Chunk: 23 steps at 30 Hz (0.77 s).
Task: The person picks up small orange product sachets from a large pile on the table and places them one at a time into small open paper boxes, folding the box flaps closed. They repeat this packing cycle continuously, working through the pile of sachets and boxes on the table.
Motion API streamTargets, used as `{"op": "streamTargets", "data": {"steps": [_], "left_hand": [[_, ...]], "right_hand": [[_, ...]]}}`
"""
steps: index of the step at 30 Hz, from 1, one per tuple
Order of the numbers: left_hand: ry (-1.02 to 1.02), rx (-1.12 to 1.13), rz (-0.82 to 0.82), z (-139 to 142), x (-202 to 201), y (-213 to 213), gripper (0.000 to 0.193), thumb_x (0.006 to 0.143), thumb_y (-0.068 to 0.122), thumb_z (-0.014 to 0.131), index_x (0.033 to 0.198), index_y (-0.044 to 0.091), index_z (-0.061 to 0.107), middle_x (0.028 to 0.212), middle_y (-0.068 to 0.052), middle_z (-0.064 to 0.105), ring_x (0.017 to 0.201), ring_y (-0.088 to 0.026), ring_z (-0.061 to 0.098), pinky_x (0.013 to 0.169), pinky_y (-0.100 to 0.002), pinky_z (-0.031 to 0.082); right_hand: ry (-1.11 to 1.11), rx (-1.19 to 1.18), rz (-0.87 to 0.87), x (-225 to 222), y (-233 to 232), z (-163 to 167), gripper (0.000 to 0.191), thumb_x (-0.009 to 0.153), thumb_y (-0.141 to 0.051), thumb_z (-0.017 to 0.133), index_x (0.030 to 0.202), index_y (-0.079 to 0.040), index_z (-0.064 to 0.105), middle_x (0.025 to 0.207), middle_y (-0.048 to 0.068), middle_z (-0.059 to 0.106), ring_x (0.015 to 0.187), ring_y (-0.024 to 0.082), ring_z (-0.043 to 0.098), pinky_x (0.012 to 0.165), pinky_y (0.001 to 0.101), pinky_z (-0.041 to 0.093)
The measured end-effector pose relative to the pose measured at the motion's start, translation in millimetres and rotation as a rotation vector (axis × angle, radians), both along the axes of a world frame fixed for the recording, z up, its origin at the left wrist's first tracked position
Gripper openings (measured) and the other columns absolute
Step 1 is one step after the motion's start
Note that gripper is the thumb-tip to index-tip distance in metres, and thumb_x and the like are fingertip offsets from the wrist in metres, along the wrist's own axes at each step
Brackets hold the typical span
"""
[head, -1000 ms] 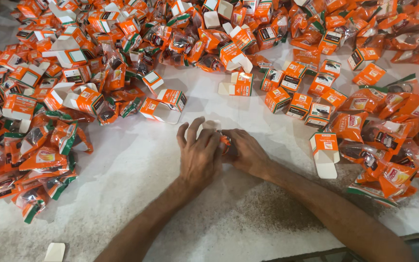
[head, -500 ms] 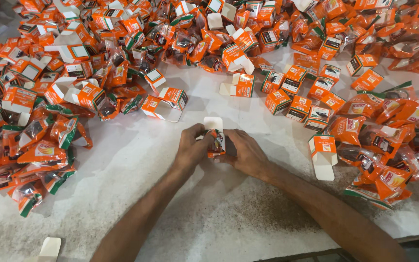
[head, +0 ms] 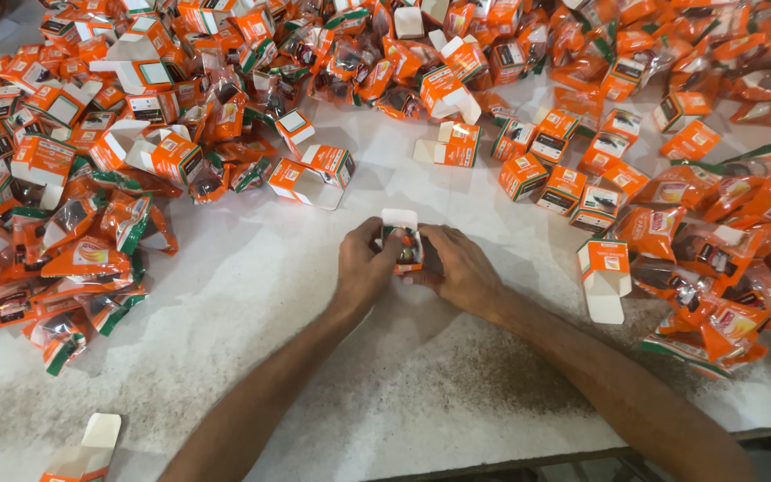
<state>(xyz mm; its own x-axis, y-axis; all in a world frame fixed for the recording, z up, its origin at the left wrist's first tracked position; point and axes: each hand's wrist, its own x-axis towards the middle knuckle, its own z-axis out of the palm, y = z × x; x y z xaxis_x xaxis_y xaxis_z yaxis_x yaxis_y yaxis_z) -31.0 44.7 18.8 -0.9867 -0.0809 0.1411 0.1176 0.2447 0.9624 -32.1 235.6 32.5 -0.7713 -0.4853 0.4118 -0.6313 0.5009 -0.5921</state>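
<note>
1. We hold a small orange cardboard carton with a white top flap [head: 402, 239] between both hands, near the middle of the white speckled stone surface [head: 252, 295]. The carton stands upright on the surface, its long axis vertical, and its flap points up and away from us.

2. Our left hand [head: 363, 268] wraps the carton's left side, fingers curled and gripping it. Our right hand [head: 459, 266] presses against the right side, fingers bent around it. Both hands are closed on the carton and lie equally near it.

3. Inside the open mouth something dark and shiny shows; we judge it to be a packet pushed in, though it is too small to tell surely.

4. The carton lies straight ahead of our wrists, between the fingertips, so the opening faces upward and slightly away from us.

5. Just beyond our hands, apart from them, lies an open orange carton with its white flaps spread [head: 314, 174]. To the right, near our right forearm, another open orange carton with a white inside [head: 604, 272] lies on its side.

6. A broad heap of orange and green plastic packets [head: 73, 259] covers the left, and more orange packets and cartons [head: 716, 250] crowd the right and the far edge. One flattened carton [head: 87, 446] lies alone at lower left.
</note>
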Motion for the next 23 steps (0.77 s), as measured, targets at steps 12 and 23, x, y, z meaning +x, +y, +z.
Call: {"op": "streamTargets", "data": {"steps": [12, 23], "left_hand": [[-0.194, 0.135, -0.151, 17.5, -12.7, -2.9, 0.018, 0.084, 0.012, 0.064, 0.094, -0.002, 0.068, 0.08, -0.008, 0.068, 0.062, -0.012, 0.059, 0.046, -0.032, 0.046], [-0.276, 0.439, -0.412, 2.1, -17.9, -40.1, 0.045, 0.088, 0.041, 0.073, 0.091, -0.002, 0.062, 0.08, -0.012, 0.063, 0.068, -0.021, 0.059, 0.061, -0.042, 0.057]], "right_hand": [[0.138, 0.002, 0.027, 5.6, 0.6, -1.2, 0.065, 0.078, -0.03, 0.086, 0.131, -0.007, 0.057, 0.12, 0.015, 0.072, 0.109, 0.037, 0.07, 0.092, 0.0457, 0.055], [0.414, 0.33, -0.011, 13.3, -6.1, 8.3, 0.061, 0.089, -0.027, 0.073, 0.136, 0.006, 0.054, 0.124, 0.023, 0.067, 0.114, 0.034, 0.064, 0.099, 0.0452, 0.049]]}}
